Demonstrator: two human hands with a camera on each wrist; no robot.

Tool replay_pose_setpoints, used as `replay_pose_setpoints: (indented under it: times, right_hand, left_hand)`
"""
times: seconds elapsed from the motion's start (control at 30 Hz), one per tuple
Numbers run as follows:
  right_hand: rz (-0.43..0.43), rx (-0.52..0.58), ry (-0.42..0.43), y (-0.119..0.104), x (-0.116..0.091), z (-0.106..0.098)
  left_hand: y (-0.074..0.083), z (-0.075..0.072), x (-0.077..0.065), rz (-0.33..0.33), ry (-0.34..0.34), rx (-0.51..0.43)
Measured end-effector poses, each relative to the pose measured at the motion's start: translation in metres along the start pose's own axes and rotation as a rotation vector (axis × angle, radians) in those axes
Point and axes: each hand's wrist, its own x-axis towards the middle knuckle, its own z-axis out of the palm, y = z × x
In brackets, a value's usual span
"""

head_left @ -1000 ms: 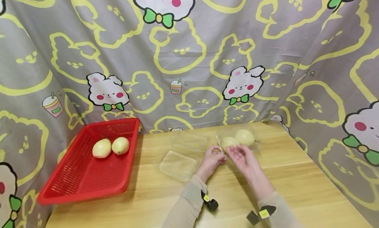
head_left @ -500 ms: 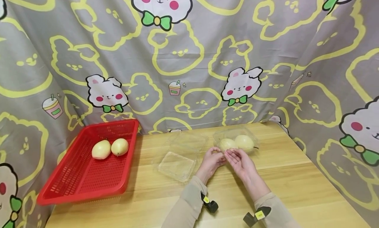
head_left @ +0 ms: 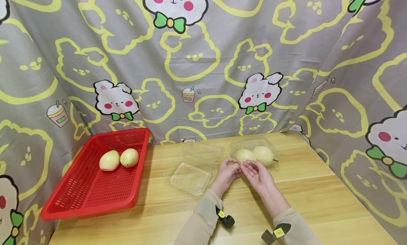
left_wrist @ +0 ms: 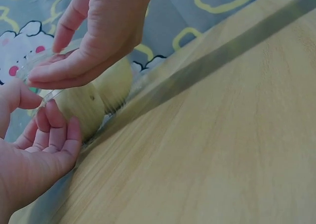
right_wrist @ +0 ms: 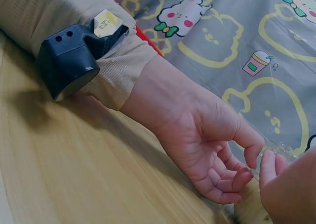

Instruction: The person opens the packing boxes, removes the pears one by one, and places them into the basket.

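Note:
Two pale yellow pears (head_left: 263, 153) sit in a clear plastic clamshell box (head_left: 239, 144) at the table's back right. My left hand (head_left: 226, 174) is at the front left corner of this box; in the left wrist view its thumb and curled fingers (left_wrist: 54, 122) pinch the thin rim. Beside it, my right hand (head_left: 259, 176) has its fingertips at the same front edge. In the left wrist view, the right hand (left_wrist: 101, 41) reaches over the rim with thumb and fingers on it, partly hiding the pears (left_wrist: 81, 105).
An open, empty clamshell box (head_left: 190, 178) lies left of my hands. At the far left stands a red perforated basket (head_left: 92, 209) with two more pears (head_left: 109, 160). A patterned curtain (head_left: 203, 61) hangs behind the wooden table (head_left: 318, 199).
My right hand has come slightly lower and closer to the left hand at the box's front edge. The clear plastic, blurred earlier, shows steady around the pears now. The left hand has hardly moved.

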Motion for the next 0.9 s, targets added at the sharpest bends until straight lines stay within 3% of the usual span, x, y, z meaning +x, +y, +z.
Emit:
replay_pose_setpoints:
  times: [0.53, 0.9]
  right_hand:
    - [-0.012, -0.057, -0.003, -0.002, -0.001, -0.001]
    - [0.018, 0.027, 0.018, -0.024, -0.003, -0.006]
  left_hand:
    - [0.001, -0.003, 0.001, -0.012, 0.031, -0.014]
    - [0.003, -0.004, 0.002, -0.026, 0.035, -0.025]
